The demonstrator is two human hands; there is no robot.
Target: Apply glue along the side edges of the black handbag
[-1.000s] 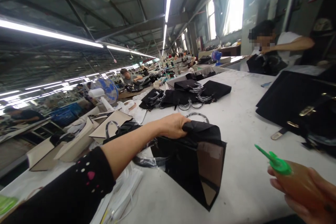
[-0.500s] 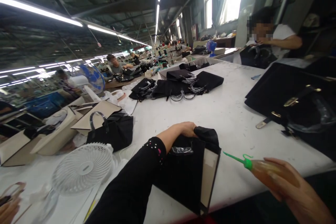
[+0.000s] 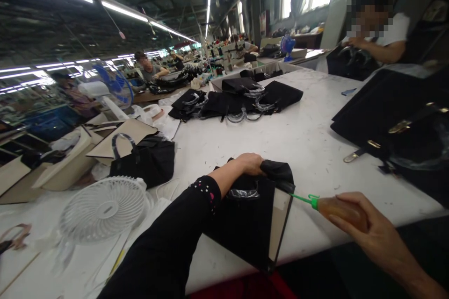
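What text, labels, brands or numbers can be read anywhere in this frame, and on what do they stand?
No text can be read.
Black bag under the left hand: no label or brand shows.
Glue bottle in the right hand: no label shows.
White fan: a small hub mark, too blurred to read.
Bag with gold clasps: no lettering shows.
Far benches: too small and blurred to read.

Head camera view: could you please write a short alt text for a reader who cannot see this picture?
At a white table, the person's left hand grips the top of a black bag, while the right hand holds an amber bottle with its green nozzle touching the bag's edge. A white fan lies to the left; other people work nearby.
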